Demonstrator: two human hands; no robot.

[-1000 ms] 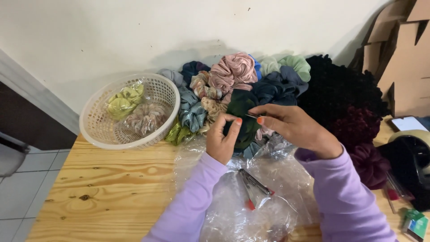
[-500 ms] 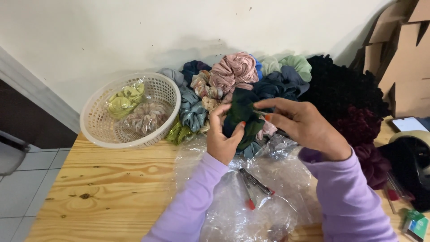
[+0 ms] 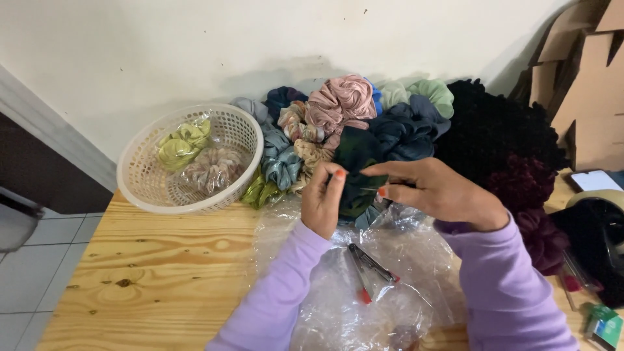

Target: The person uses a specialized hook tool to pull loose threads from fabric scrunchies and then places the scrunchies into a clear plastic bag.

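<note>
My left hand (image 3: 323,201) and my right hand (image 3: 437,193) both pinch a dark green scrunchie (image 3: 355,170), held upright above a heap of clear plastic bags (image 3: 364,286). Orange nail polish shows on both thumbs. Just behind the hands lies a pile of scrunchies (image 3: 364,120) in pink, blue, mint, grey and patterned fabrics. A small red-tipped metal tool (image 3: 368,268), like a stapler or pliers, lies on the plastic below my hands. Lilac sleeves cover both arms.
A white plastic basket (image 3: 146,188) at the left holds bagged scrunchies, yellow-green and patterned. Black and dark red scrunchies (image 3: 507,149) are heaped at the right. Cardboard (image 3: 585,84) leans at the back right, a tape dispenser (image 3: 598,227) stands at the right edge. The wooden table (image 3: 162,273) ends at the left above tiled floor.
The dark green scrunchie has been lifted and turned upright between both hands. My right hand has shifted slightly to the right; the left thumb now presses the scrunchie's front.
</note>
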